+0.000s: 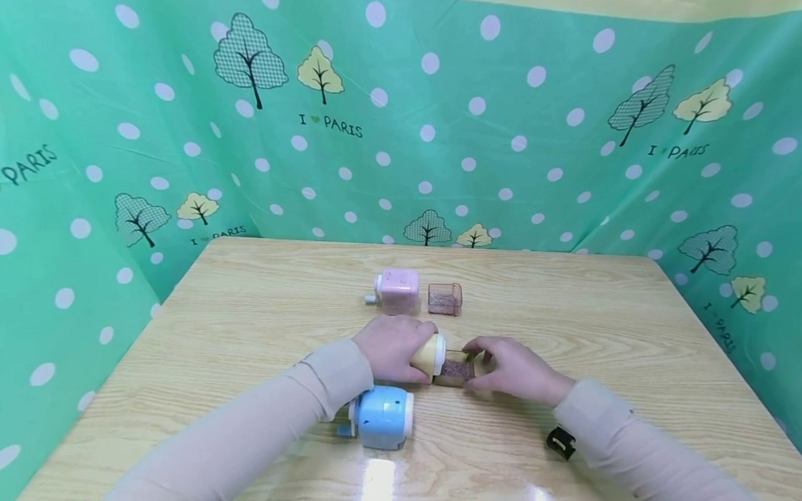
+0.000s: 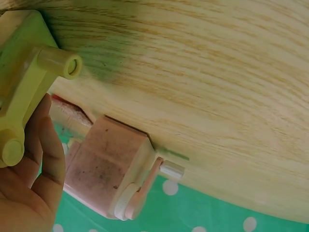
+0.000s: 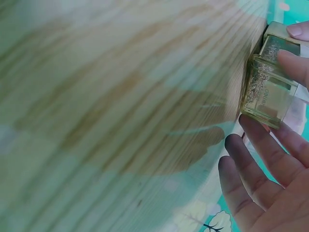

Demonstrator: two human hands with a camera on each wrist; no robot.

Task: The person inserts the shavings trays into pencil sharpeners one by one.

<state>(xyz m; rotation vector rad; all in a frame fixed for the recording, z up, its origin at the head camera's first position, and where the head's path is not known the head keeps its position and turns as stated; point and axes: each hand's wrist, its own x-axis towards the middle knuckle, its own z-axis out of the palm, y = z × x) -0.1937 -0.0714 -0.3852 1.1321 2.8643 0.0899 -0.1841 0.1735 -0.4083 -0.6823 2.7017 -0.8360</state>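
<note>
Near the table's (image 1: 571, 308) cut-off front edge, a blue sharpener (image 1: 383, 419) stands by the left sleeve (image 1: 235, 436), a hard-to-identify black object (image 1: 560, 442) by the right sleeve (image 1: 597, 416). Mid-table, the left hand (image 1: 391, 347) grips a yellow sharpener (image 1: 425, 354) while the right hand (image 1: 512, 367) pinches its clear drawer (image 3: 271, 100) of shavings (image 1: 456, 370), with room toward the right edge. Nearer the far edge sit a pink sharpener (image 1: 398, 289) and another shavings-holding drawer (image 1: 447, 289).

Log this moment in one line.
left hand: grips yellow sharpener; right hand: pinches shavings drawer; pink sharpener: farther back, loose drawer beside; blue sharpener: nearer person
</note>
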